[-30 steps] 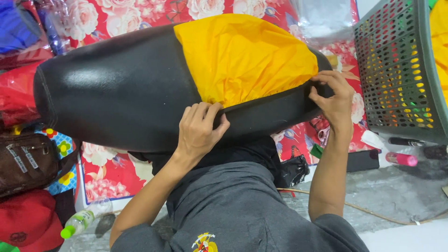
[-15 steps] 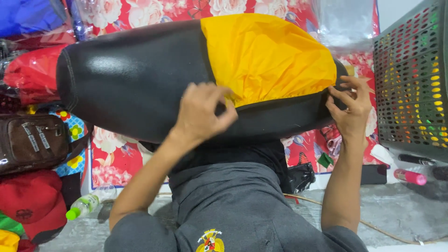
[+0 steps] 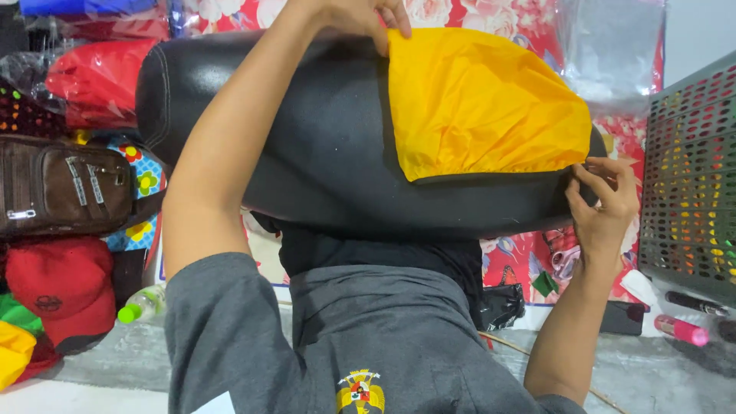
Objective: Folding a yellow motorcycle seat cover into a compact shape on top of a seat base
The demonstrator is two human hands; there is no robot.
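A long black padded seat [image 3: 307, 153] lies across my lap. A yellow fabric cover [image 3: 483, 107] is stretched over its right end. My left hand [image 3: 360, 14] reaches over the top of the seat and grips the cover's upper left edge. My right hand [image 3: 606, 203] pinches the cover's hem at the seat's right tip. The far side of the seat is hidden.
A brown bag [image 3: 61, 188], a red cap [image 3: 61, 287] and a green-capped bottle [image 3: 142, 303] lie at the left. A green perforated basket [image 3: 690, 192] stands at the right, with a pink marker [image 3: 682, 330] below it. A red floral sheet [image 3: 529, 261] lies underneath.
My left hand has moved from the seat's near edge up over the top to the cover's far edge. The view has closed in on the seat. My right hand stays at the right tip.
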